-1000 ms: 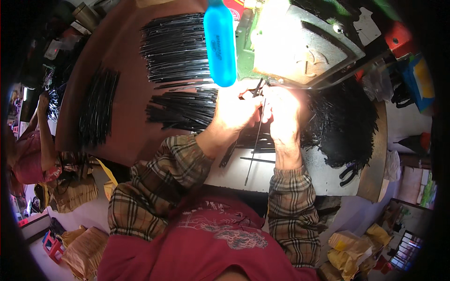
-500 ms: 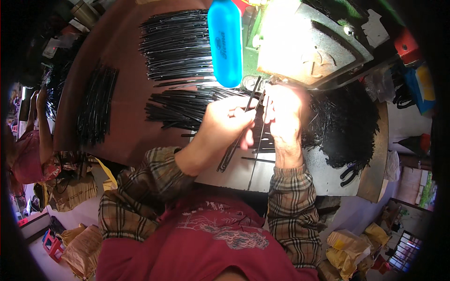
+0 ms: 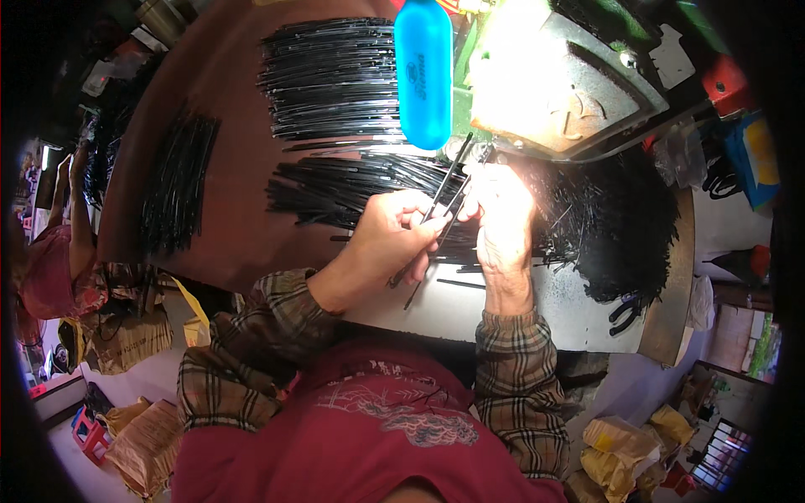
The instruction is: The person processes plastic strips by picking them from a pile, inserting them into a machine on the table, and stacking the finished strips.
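Observation:
My left hand (image 3: 402,228) is closed around a few thin black strips (image 3: 449,176), which slant up toward the machine. Just to its right, my right hand (image 3: 505,214) pinches the upper part of another thin black strip. That strip runs down across my left fingers, and its lower end (image 3: 409,303) sticks out below them. Glare from the lamp washes out part of my right fingertips. Beneath my hands lies a loose heap of similar black strips (image 3: 335,189) on the work table (image 3: 402,318).
A green machine with a metal cover (image 3: 579,105) and a blue rounded piece (image 3: 425,80) stand ahead. Neat rows of strips (image 3: 331,80) and a smaller bundle (image 3: 180,184) lie left. Right are a tangled black pile (image 3: 625,226) and black-handled cutters (image 3: 623,316). Another person's arms (image 3: 80,201) show far left.
My right hand has come down slightly from the machine. The thin strip that hung below it toward the table's edge now crosses my left fingers beside the other strips.

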{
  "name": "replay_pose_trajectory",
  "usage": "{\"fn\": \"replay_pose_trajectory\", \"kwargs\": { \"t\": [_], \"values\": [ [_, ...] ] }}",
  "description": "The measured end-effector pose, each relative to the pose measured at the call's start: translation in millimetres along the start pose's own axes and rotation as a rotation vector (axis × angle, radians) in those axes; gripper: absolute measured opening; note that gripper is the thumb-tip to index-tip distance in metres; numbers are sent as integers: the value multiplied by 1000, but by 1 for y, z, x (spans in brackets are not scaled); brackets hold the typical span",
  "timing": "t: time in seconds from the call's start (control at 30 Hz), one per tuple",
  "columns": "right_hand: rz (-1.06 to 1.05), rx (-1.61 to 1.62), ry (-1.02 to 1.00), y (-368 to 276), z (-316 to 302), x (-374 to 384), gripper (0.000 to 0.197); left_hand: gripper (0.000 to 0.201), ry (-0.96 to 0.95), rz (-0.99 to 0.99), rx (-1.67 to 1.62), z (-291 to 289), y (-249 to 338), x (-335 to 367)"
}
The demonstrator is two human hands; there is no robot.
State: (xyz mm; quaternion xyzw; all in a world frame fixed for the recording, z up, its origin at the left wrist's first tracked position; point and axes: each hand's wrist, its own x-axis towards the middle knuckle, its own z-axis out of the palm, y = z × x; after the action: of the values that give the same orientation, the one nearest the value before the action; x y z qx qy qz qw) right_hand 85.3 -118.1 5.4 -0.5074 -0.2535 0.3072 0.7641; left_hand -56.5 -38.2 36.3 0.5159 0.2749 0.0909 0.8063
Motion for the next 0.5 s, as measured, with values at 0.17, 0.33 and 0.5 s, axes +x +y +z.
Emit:
{"fn": "replay_pose_trajectory", "kwargs": {
  "t": [0.17,0.33,0.5],
  "values": [
    [-109,3,-50,1,-2,6,10,9,26,95,-42,6,-10,9],
    [-119,2,-33,0,-2,13,11,7,36,142,-31,6,-13,18],
    [-143,7,-57,-4,-2,14,12,6,49,120,-59,10,-13,18]
  ]
}}
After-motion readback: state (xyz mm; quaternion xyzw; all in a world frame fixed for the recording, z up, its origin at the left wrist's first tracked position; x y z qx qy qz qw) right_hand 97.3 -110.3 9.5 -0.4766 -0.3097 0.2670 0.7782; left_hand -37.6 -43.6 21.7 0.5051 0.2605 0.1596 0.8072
